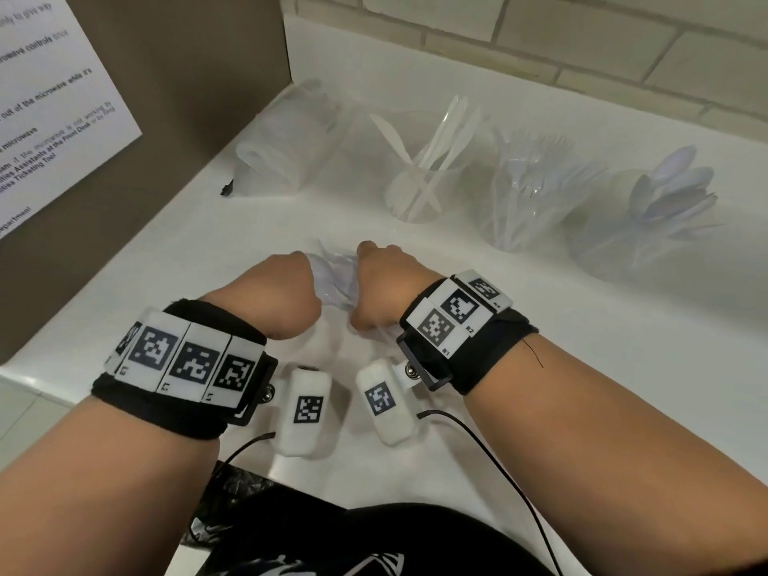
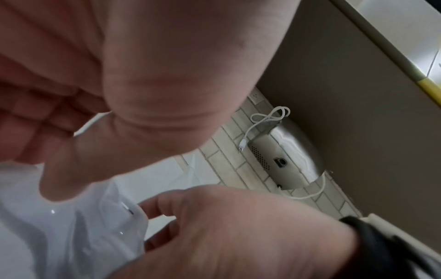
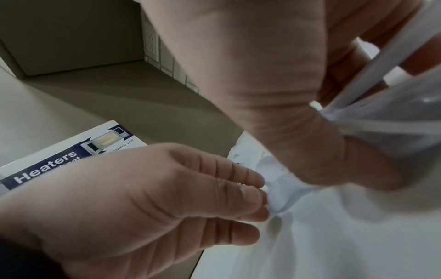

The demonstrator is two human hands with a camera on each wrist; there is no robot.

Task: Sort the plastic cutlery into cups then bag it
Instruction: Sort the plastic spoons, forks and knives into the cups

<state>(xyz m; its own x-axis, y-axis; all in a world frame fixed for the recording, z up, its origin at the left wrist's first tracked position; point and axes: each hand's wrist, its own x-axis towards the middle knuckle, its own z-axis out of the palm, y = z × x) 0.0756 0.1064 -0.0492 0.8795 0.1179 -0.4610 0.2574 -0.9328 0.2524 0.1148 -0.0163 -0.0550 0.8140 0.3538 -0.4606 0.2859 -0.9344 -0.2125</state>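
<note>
Just above the white counter [image 1: 540,367], my two hands hold a clear plastic bag [image 1: 337,280] between them. My left hand [image 1: 305,284] pinches its left side, and its curled fingers [image 3: 248,190] press on the film. My right hand [image 1: 368,284] grips the right side, where white strips [image 3: 372,75] run under its fingers. I cannot tell whether the bag holds cutlery. Behind stand three clear cups: one with white knives [image 1: 419,185], one with clear forks [image 1: 528,189], one with spoons [image 1: 656,209].
A heap of clear plastic bags [image 1: 286,143] lies at the back left against a brown side panel [image 1: 187,97] bearing a printed notice [image 1: 50,106]. A tiled wall [image 1: 582,47] runs behind the cups. The left wrist view shows a metal wall unit [image 2: 286,156] with a white cable.
</note>
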